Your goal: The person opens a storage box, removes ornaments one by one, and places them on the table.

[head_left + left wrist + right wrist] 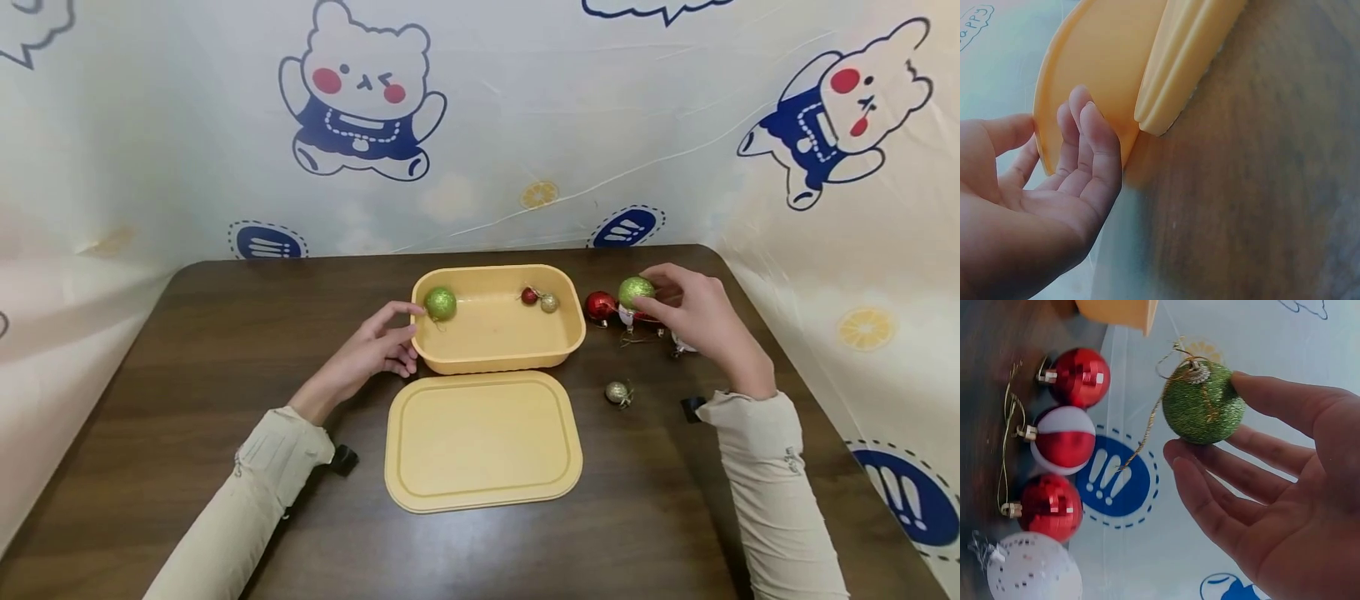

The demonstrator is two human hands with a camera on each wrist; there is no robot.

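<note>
My left hand (375, 343) holds the left end of a yellow plastic box (495, 363), thumb and forefinger at its rim; the other fingers curl loosely beside the wall. Inside lie a green glitter Christmas ball (441, 304), a small dark red ball (529, 296) and a small gold ball (550, 302). To the right, my right hand (693, 312) pinches another green glitter ball (1204, 403) between thumb and fingers, its gold string hanging. Below it are red balls (1080, 377), a red-and-white ball (1065, 441) and a white ball (1035, 569), partly hidden in the head view.
A yellow lid (483, 442) lies flat just in front of the box. One small gold ball (617, 393) sits right of the lid on the dark wooden table (225, 358). Behind the table hangs a printed cloth (495, 125), which also rises along both sides.
</note>
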